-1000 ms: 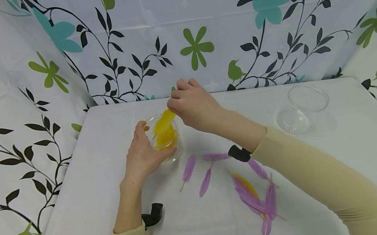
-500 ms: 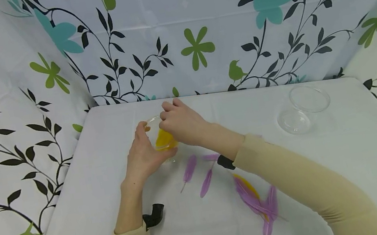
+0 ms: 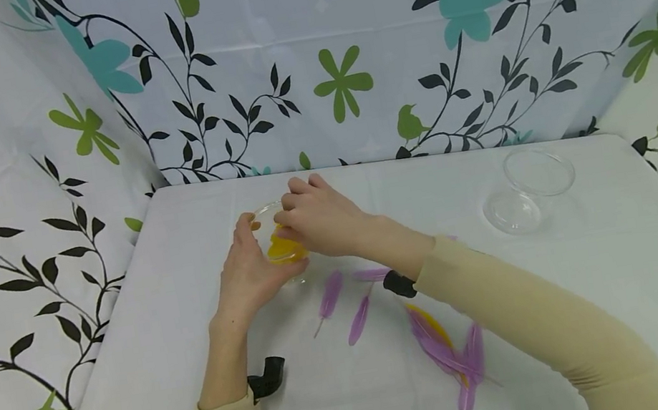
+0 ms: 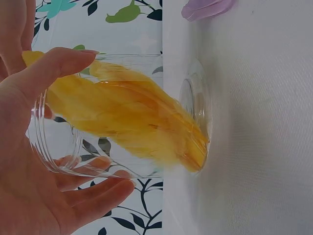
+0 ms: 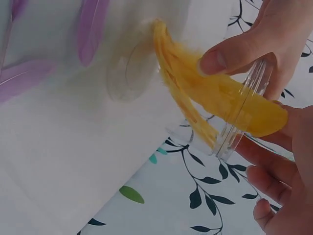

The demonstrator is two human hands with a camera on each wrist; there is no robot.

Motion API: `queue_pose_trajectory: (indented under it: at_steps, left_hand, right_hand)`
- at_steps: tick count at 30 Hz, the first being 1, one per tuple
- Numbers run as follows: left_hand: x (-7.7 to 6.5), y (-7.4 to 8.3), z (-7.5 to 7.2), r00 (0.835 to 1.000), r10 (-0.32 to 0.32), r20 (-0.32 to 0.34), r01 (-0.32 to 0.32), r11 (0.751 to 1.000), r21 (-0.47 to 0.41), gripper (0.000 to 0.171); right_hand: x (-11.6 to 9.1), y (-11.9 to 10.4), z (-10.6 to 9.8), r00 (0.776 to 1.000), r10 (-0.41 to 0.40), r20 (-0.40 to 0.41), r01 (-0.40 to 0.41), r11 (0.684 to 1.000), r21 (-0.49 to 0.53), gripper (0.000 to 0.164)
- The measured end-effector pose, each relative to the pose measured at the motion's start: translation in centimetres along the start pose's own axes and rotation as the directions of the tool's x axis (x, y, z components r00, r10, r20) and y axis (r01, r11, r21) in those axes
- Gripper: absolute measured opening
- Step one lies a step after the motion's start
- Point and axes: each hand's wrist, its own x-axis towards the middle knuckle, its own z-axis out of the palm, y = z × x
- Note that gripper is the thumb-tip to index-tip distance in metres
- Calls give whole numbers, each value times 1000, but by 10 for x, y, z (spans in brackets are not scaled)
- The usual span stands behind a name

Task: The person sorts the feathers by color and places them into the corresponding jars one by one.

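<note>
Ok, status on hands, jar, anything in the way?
Left hand round the clear jar. Right hand at its mouth, grip unclear. Yellow feathers inside, one poking out. No blockage seen; purple feathers on the table, clear of the jar.

Left hand (image 4: 22,156) around a clear jar (image 4: 41,140) of yellow feathers (image 4: 132,110), purple feather (image 4: 208,8) well apart

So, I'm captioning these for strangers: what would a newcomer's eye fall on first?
Probably the bright yellow feathers inside the clear jar, which the left hand holds, with the right hand at its mouth. Next, perhaps, the purple feathers strewn on the white table, below and right of the jar in the head view. Behind, the cloth with bold leaves and flowers would compete for attention.
</note>
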Motion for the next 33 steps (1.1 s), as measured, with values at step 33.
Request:
queue_pose_trajectory:
  at_steps: [33]
  left_hand:
    - [0,4,0,999,-31,10,31,999,20,106]
  right_hand:
    - [-159,35,21,985,160,58,-170,938,301,29]
